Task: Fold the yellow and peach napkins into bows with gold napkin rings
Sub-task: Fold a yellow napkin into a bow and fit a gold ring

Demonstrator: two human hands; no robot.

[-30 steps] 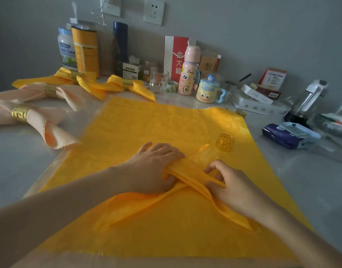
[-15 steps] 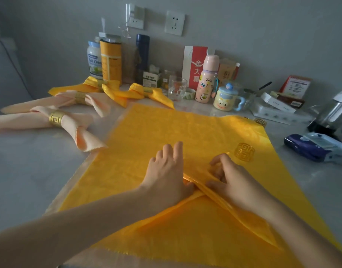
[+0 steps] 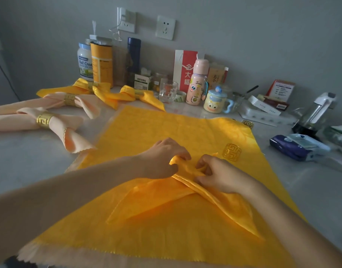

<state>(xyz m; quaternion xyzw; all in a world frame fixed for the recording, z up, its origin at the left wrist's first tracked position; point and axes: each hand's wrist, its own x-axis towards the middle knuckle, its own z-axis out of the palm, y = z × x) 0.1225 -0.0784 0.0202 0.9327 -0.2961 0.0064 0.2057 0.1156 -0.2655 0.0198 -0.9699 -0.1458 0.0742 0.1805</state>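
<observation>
In the head view, the left hand [image 3: 162, 157] and right hand [image 3: 220, 176] both pinch the bunched middle of the folded yellow napkin [image 3: 187, 192], which lies on a spread yellow cloth [image 3: 166, 124], probably narrowing it for the gold ring [image 3: 231, 152] lying near the right hand.

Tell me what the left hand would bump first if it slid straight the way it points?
Probably the right hand, pinching the same yellow napkin just ahead of the left hand. A gold napkin ring lies beyond, though depth is unclear.
</observation>
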